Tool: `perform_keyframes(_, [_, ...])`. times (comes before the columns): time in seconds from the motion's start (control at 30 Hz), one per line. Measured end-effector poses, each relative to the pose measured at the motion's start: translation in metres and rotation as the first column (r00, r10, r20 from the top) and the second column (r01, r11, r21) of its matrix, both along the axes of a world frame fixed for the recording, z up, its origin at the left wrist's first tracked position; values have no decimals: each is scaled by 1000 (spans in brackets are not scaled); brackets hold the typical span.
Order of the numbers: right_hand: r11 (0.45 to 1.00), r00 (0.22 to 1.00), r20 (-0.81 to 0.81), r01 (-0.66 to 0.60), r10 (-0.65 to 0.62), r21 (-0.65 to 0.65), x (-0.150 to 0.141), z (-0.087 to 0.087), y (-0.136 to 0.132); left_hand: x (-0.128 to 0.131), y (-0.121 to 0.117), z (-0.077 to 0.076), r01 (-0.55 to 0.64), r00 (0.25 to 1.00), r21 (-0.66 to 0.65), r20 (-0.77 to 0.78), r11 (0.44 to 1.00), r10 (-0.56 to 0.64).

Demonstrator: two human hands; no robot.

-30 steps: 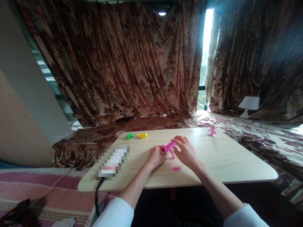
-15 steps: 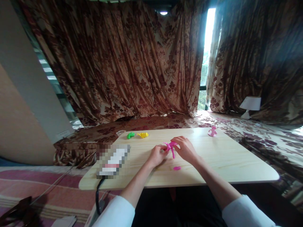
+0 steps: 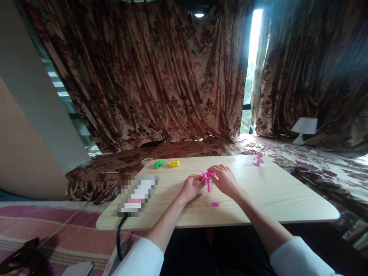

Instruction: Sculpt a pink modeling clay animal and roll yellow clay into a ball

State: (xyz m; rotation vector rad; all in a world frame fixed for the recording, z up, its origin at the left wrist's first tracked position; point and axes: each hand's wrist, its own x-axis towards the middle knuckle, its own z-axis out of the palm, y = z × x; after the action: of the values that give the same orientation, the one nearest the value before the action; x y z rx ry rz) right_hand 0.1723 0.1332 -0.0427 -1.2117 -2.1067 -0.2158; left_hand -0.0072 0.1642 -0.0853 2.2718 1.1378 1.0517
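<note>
Both of my hands meet over the middle of a pale wooden table (image 3: 276,199). Between them is a small pink plastic toy piece (image 3: 207,177) with thin legs hanging down. My left hand (image 3: 190,188) pinches its left end with closed fingers. My right hand (image 3: 227,179) curls its fingers round the right end. The toy is held just above the tabletop. A small flat pink piece (image 3: 214,204) lies on the table just below my hands, touched by neither.
A green piece (image 3: 158,164) and a yellow piece (image 3: 174,163) lie at the table's far left, another pink figure (image 3: 258,159) at the far right. A blurred flat object (image 3: 137,195) with a dark cable sits at the left edge. Patterned curtains hang behind; a white lamp (image 3: 304,128) stands at right.
Both hands lifted the pink toy slightly off the table and turned it, so its legs now hang down. The flat pink piece stayed put.
</note>
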Motion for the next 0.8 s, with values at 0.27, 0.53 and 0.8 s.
perform_keyframes(0.27, [1000, 999, 35, 2, -2, 8, -3, 4, -1, -11, -4, -4, -208, 964, 31, -161, 978, 210])
perform_keyframes(0.53, [1000, 996, 84, 22, -23, 16, -9, 8, -3, -18, -27, 4, -396, 886, 128, -206, 909, 415])
perform_keyframes(0.8, [998, 992, 116, 53, -54, 18, -18, 9, -2, 9, -47, 4, -416, 865, 200, -215, 887, 454])
